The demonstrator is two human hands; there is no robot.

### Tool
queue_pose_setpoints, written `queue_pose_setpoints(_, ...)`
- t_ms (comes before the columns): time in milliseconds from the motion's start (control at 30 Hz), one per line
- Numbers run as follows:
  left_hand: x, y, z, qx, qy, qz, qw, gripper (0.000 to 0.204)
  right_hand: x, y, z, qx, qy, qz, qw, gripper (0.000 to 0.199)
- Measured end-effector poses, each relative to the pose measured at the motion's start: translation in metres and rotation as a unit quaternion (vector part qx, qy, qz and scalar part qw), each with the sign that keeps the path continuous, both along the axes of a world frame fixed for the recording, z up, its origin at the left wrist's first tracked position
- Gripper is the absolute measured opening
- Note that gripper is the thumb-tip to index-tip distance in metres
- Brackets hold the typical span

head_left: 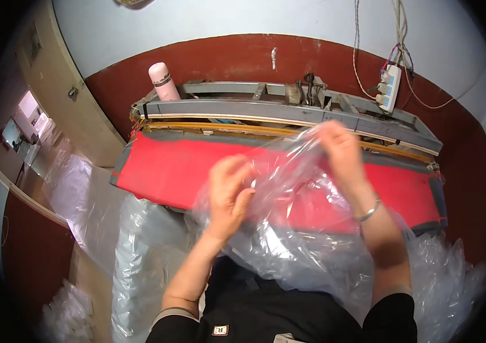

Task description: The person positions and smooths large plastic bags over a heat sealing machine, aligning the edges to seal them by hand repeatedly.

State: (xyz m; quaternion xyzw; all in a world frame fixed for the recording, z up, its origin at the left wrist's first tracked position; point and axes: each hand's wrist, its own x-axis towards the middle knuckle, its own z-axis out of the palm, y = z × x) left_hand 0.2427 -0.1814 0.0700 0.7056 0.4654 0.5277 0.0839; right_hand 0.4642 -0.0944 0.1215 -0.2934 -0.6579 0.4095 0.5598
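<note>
Both bare forearms come up from the lower edge and lean inward. The left hand (228, 194) is raised with its back to the camera, fingers curled and thumb pressed against them in a pinch. The right hand (341, 150) reaches higher and further forward, its fingers bent down and closed in a grip. A thin metal bangle (368, 212) circles the right wrist

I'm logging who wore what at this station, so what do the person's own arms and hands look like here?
Both forearms are bare. The left hand wears nothing visible, no glove or ring that can be made out. The right hand has a thin silver bangle at the wrist. Short black sleeves cover the upper arms, the left one edged with a pale cuff.
</note>
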Motion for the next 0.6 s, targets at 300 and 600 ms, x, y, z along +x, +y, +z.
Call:
queue_pose_setpoints(300, -0.113, -0.018, -0.016, -0.38, 0.281, -0.064, 0.879, 0.02, 0.28, 0.055, -0.012, 0.074, 0.056, -0.433, 0.896, 0.018)
queue_pose_setpoints(600, -0.098, 0.033, -0.009, 0.011, 0.124, 0.191, 0.974, 0.023, 0.467, 0.01, -0.167, -0.007, -0.341, -0.584, 0.737, 0.025)
